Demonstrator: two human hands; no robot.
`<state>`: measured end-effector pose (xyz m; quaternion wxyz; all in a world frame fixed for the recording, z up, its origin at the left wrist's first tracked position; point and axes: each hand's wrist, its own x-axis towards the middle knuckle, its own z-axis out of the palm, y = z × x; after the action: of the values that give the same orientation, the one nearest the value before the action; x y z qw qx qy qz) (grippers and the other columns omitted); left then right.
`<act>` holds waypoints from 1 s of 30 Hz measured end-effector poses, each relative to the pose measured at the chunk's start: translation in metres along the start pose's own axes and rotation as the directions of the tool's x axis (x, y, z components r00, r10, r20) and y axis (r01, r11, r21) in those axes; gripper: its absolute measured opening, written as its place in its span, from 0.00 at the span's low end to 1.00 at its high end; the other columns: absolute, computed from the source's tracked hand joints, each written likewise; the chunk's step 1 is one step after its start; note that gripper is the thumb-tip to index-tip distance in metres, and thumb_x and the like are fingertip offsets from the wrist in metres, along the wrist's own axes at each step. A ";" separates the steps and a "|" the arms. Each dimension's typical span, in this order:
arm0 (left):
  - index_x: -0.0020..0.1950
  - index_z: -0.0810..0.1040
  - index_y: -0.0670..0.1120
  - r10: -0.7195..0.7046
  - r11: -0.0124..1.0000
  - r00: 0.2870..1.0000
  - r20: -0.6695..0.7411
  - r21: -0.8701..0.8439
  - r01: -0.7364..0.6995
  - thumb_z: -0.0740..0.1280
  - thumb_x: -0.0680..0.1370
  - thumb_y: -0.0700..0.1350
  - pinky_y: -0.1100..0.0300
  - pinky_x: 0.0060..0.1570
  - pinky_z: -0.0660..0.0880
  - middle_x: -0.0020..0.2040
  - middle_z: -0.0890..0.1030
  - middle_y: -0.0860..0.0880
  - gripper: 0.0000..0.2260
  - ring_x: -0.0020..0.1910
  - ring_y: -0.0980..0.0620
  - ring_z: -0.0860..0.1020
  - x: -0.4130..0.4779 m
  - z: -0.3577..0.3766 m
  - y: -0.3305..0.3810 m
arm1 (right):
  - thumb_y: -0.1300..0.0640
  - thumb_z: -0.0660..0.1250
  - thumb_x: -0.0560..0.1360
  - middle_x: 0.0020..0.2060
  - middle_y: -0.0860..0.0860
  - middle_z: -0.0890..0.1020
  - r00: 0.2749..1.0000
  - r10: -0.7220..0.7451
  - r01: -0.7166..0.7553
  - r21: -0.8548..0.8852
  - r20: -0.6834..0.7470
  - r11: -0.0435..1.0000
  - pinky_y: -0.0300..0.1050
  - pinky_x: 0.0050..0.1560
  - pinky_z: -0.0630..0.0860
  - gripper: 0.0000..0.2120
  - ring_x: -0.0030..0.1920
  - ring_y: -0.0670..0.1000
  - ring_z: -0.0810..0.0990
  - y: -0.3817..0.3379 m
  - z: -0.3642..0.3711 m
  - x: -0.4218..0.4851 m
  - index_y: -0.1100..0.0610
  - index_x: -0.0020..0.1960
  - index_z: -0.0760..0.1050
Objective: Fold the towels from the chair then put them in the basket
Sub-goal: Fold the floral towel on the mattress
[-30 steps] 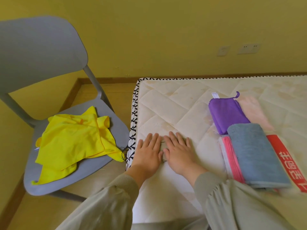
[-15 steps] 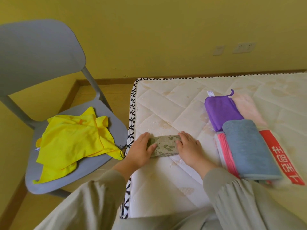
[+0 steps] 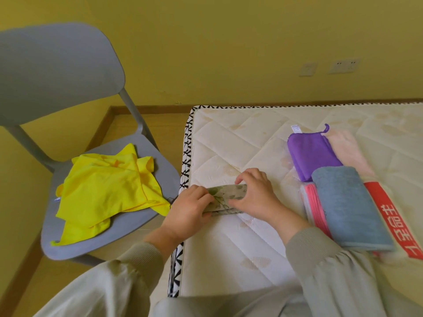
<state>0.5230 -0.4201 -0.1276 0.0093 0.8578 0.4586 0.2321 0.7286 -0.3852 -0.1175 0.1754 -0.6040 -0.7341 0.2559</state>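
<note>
Towel (image 3: 225, 196) gripped, left hand (image 3: 185, 212), right hand (image 3: 256, 193) curled

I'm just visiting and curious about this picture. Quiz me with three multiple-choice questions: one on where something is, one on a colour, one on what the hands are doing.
1. Where does the yellow towel lie?
A) on the chair seat
B) in a basket
C) on a shelf

2. What colour is the towel with the hanging loop?
A) green
B) purple
C) black

3. What are the left hand and right hand doing?
A) hanging empty
B) both lifting the yellow towel
C) both holding the leaf-print towel

Answers:
1 A: it lies crumpled across the grey seat.
2 B: both its body and its loop are purple.
3 C: the fingers of each hand curl round one end of it.
</note>
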 end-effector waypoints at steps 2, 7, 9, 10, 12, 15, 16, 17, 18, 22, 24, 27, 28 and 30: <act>0.38 0.79 0.41 0.064 0.997 0.998 -0.021 0.048 -0.063 0.75 0.61 0.34 0.57 0.31 0.74 0.36 0.77 0.45 0.09 0.34 0.44 0.75 0.004 0.002 -0.001 | 0.55 0.72 0.64 0.51 0.44 0.66 0.986 -0.134 0.152 -0.195 0.101 0.969 0.40 0.56 0.61 0.16 0.55 0.48 0.64 -0.003 0.002 -0.003 0.48 0.47 0.69; 0.35 0.77 0.43 0.191 0.957 0.982 -0.004 0.222 -0.186 0.63 0.70 0.35 0.59 0.30 0.70 0.34 0.75 0.46 0.06 0.32 0.46 0.73 0.003 0.007 -0.009 | 0.72 0.61 0.64 0.42 0.49 0.70 0.942 -0.320 0.330 -0.454 0.102 0.828 0.42 0.46 0.58 0.15 0.49 0.53 0.69 -0.005 0.010 -0.006 0.54 0.42 0.71; 0.35 0.78 0.44 0.184 0.951 0.982 0.040 0.247 -0.188 0.67 0.68 0.36 0.60 0.30 0.70 0.34 0.75 0.46 0.04 0.32 0.47 0.74 0.000 0.009 -0.009 | 0.73 0.60 0.63 0.42 0.51 0.74 0.935 -0.334 0.348 -0.480 0.116 0.806 0.43 0.48 0.59 0.15 0.49 0.55 0.70 -0.004 0.013 -0.008 0.56 0.42 0.72; 0.34 0.78 0.44 0.170 0.956 0.983 0.063 0.234 -0.180 0.70 0.66 0.36 0.60 0.30 0.72 0.33 0.76 0.46 0.04 0.32 0.47 0.75 -0.002 0.009 -0.007 | 0.71 0.61 0.64 0.43 0.51 0.74 0.938 -0.316 0.344 -0.488 0.143 0.802 0.43 0.51 0.61 0.14 0.50 0.54 0.70 -0.002 0.015 -0.010 0.55 0.43 0.72; 0.32 0.78 0.43 0.118 0.982 0.989 0.092 0.141 -0.130 0.72 0.66 0.36 0.59 0.29 0.74 0.32 0.75 0.46 0.05 0.31 0.46 0.75 -0.007 0.010 -0.001 | 0.65 0.62 0.69 0.45 0.49 0.74 0.944 -0.274 0.328 -0.464 0.182 0.823 0.42 0.57 0.61 0.08 0.53 0.52 0.70 0.003 0.019 -0.011 0.54 0.44 0.72; 0.30 0.76 0.42 -0.131 0.991 0.991 0.042 -0.008 0.131 0.63 0.74 0.42 0.56 0.28 0.73 0.30 0.75 0.46 0.13 0.30 0.46 0.73 -0.005 0.009 0.007 | 0.56 0.61 0.74 0.38 0.47 0.73 0.977 -0.207 0.214 -0.261 0.053 0.941 0.40 0.52 0.63 0.06 0.49 0.52 0.72 0.001 0.019 -0.009 0.52 0.38 0.69; 0.34 0.77 0.42 -0.237 0.971 0.970 0.061 -0.009 0.238 0.62 0.77 0.44 0.55 0.30 0.73 0.32 0.77 0.46 0.13 0.33 0.45 0.74 0.000 0.008 0.009 | 0.56 0.60 0.76 0.37 0.47 0.73 0.986 -0.165 0.163 -0.200 0.010 0.966 0.41 0.48 0.64 0.08 0.48 0.53 0.72 0.002 0.018 -0.008 0.53 0.38 0.69; 0.40 0.78 0.43 -0.321 0.947 0.940 0.116 0.010 0.322 0.61 0.79 0.46 0.55 0.33 0.73 0.37 0.79 0.46 0.12 0.37 0.45 0.76 0.005 0.009 0.009 | 0.56 0.60 0.77 0.37 0.48 0.74 0.990 -0.136 0.129 -0.183 -0.027 0.975 0.42 0.46 0.64 0.09 0.48 0.53 0.73 0.002 0.017 -0.007 0.53 0.38 0.69; 0.49 0.78 0.44 -0.377 0.926 0.913 0.155 0.035 0.376 0.61 0.80 0.49 0.55 0.37 0.73 0.42 0.80 0.47 0.11 0.42 0.46 0.76 0.010 0.010 0.009 | 0.55 0.61 0.78 0.39 0.49 0.75 0.991 -0.121 0.106 -0.209 -0.061 0.972 0.43 0.45 0.66 0.09 0.48 0.53 0.72 0.003 0.016 -0.006 0.54 0.39 0.71; 0.68 0.70 0.49 -0.441 0.897 0.857 0.266 0.128 0.422 0.64 0.78 0.53 0.55 0.54 0.72 0.59 0.73 0.48 0.19 0.58 0.48 0.71 0.022 0.017 0.001 | 0.49 0.68 0.74 0.54 0.52 0.73 0.979 0.163 -0.184 -0.179 -0.127 0.966 0.47 0.57 0.68 0.16 0.58 0.55 0.70 0.012 0.017 0.000 0.55 0.57 0.72; 0.71 0.66 0.50 -0.444 0.896 0.830 0.338 0.164 0.413 0.65 0.77 0.55 0.54 0.59 0.70 0.64 0.71 0.48 0.24 0.62 0.47 0.68 0.026 0.018 -0.006 | 0.45 0.70 0.71 0.62 0.53 0.71 0.944 0.325 -0.328 -0.070 -0.054 0.942 0.48 0.63 0.66 0.30 0.64 0.56 0.67 0.017 0.016 0.002 0.55 0.68 0.67; 0.71 0.66 0.51 -0.440 0.896 0.786 0.434 0.165 0.411 0.65 0.76 0.57 0.56 0.57 0.69 0.61 0.73 0.48 0.26 0.61 0.47 0.69 0.031 0.018 -0.015 | 0.47 0.75 0.68 0.61 0.51 0.75 0.914 0.400 -0.406 0.127 0.073 0.905 0.49 0.65 0.69 0.32 0.63 0.54 0.72 0.022 0.009 0.005 0.56 0.67 0.68; 0.70 0.67 0.50 -0.435 0.899 0.771 0.466 0.169 0.405 0.66 0.76 0.57 0.56 0.55 0.69 0.59 0.74 0.47 0.26 0.59 0.47 0.69 0.033 0.017 -0.017 | 0.49 0.76 0.67 0.58 0.51 0.78 0.903 0.408 -0.428 0.204 0.135 0.880 0.51 0.63 0.72 0.29 0.60 0.54 0.76 0.023 0.007 0.006 0.56 0.64 0.71; 0.63 0.73 0.47 -0.433 0.895 0.719 0.543 0.164 0.415 0.69 0.74 0.57 0.57 0.51 0.70 0.56 0.75 0.46 0.22 0.55 0.47 0.71 0.039 0.011 -0.017 | 0.56 0.77 0.67 0.54 0.52 0.82 0.876 0.391 -0.471 0.334 0.281 0.816 0.51 0.61 0.75 0.23 0.56 0.53 0.80 0.023 0.001 0.006 0.59 0.59 0.75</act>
<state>0.5331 -0.3768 -0.1263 0.1846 0.7594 0.6220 -0.0487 0.7449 -0.3763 -0.1325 0.1554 -0.6785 -0.5247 0.4900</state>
